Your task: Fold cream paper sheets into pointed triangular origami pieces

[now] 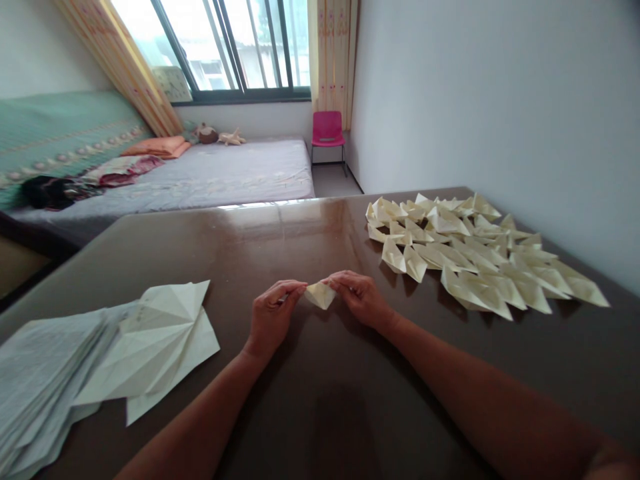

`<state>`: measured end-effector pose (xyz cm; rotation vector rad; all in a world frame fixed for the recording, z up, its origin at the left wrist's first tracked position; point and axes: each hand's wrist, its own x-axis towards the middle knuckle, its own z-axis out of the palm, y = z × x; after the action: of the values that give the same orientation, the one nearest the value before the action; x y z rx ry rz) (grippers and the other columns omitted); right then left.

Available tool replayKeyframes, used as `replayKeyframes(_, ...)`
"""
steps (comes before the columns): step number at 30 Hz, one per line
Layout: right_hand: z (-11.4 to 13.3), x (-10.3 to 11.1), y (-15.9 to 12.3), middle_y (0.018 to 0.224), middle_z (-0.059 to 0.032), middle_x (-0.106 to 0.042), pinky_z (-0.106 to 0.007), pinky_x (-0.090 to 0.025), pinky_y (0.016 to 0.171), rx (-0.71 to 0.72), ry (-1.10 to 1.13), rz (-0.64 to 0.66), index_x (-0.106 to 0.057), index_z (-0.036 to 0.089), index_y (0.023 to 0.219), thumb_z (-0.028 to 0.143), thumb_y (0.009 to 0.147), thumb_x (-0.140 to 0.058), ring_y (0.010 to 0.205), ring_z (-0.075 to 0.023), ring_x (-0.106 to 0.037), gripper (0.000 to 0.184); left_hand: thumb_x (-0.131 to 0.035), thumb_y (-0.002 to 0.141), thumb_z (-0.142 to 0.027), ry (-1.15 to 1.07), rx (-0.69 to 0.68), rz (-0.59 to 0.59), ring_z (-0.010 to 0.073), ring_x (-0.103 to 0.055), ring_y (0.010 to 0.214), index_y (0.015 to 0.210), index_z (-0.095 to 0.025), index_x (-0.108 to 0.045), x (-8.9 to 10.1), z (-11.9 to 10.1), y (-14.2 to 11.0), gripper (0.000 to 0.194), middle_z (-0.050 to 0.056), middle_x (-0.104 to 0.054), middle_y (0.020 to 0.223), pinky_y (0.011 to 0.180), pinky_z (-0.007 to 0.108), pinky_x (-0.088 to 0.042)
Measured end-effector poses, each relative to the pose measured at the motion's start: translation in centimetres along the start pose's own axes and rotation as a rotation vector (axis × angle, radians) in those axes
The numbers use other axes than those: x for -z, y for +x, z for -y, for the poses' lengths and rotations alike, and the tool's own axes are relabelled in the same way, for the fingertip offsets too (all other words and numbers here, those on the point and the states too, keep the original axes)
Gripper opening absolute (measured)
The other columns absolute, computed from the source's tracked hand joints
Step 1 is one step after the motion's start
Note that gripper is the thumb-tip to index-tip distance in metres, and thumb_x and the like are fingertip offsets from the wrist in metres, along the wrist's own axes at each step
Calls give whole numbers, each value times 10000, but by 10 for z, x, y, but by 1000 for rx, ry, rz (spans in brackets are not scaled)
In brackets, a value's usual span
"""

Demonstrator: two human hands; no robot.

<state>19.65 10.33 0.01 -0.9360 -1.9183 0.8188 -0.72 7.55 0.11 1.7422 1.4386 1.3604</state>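
Small folded paper piece sits between both hands, just above the dark glossy table, approx. centre of the near edge; left hand pinches its left tip w/ thumb and fingertips closed on it; right hand pinches the right tip the same way, fingers curled in, not spread; both wrists rest on or very near the tabletop.

Handling, as a judgement: the piece looks v. light and thin; cream paper, already creased several times so stiffer along the folds than on the flat faces; it'll crush or tear if squeezed mid-panel; not slippery, dry paper grips skin fine; best hold is at the pointed ends or along a folded edge, light pinch only, as both hands do now; a draught or a careless sleeve could shift it once let go.

Around it: pile of finished folded pieces lies to the right, well apart from the right hand, spread toward the wall; stack of flat sheets lies at far left, w/ a larger creased sheet on top, near the left forearm but not touching; bed, pink chair and window beyond the table.
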Motion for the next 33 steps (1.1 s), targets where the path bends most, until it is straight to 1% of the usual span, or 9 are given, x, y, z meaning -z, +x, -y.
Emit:
replayKeyframes(4,-6,0,3,751,-17,-672,-255,-496,621,-241,253,-67,-691,187,977,472,882,-508,685,-147,-611,352,-661,777,-434,-175,212,-74,148,-647,699,882,-175,-707,2,8,5,283,17,-703,771,550,216,-532)
replayKeyframes(9,-8,-1,6,801,-23,-678,-233,-488,566,-395,475,-176,-656,188,880,490,797,-616,720,-164,-652,316,-675,753,-468,-352,287,-150,140,-642,749,879,-154,-654,-1,10,6,339,11,-665,814,663,252,-570)
replayKeyframes(12,-9,-1,6,804,-20,-670,-245,-508,589,-388,508,-196,-634,188,860,485,804,-611,719,-161,-645,303,-633,797,-455,-358,256,-35,136,-645,763,882,-163,-599,-2,8,5,305,1,-643,835,708,275,-576)
replayKeyframes(14,-9,-1,5,793,-18,-665,-264,-524,632,-325,451,-178,-633,186,856,471,821,-598,710,-154,-627,289,-616,813,-442,-389,211,97,156,-656,853,927,-179,-555,-3,7,5,293,26,-649,972,737,301,-579)
replayKeyframes(17,-5,-2,2,846,-26,-683,-278,-525,682,-241,338,-132,-648,189,892,442,845,-578,739,-155,-618,267,-718,727,-403,-418,141,220,180,-658,952,1011,-201,-508,-5,5,3,407,89,-583,1249,795,338,-572)
replayKeyframes(19,-1,-2,0,884,-30,-694,-283,-518,703,-208,304,-92,-656,194,918,420,850,-578,769,-159,-622,248,-773,663,-364,-373,125,245,183,-670,927,990,-192,-536,-6,5,2,440,113,-560,1306,803,344,-569)
replayKeyframes(25,1,-4,1,854,-16,-681,-300,-532,744,-218,420,-37,-641,210,926,429,838,-593,794,-162,-622,241,-761,667,-336,-221,184,151,185,-683,789,704,-151,-674,-4,9,4,207,65,-729,969,727,293,-559)
replayKeyframes(30,-6,-4,4,786,0,-658,-280,-528,709,-292,561,-81,-624,201,853,439,796,-647,726,-142,-605,246,-727,708,-375,-70,192,42,139,-651,681,741,-162,-708,0,6,5,216,20,-732,794,635,223,-518)
replayKeyframes(33,-6,-4,3,771,1,-659,-254,-507,655,-314,581,-47,-621,197,859,428,787,-661,678,-127,-598,245,-721,715,-376,8,159,22,115,-625,632,763,-164,-706,1,2,4,218,6,-724,767,602,198,-496)
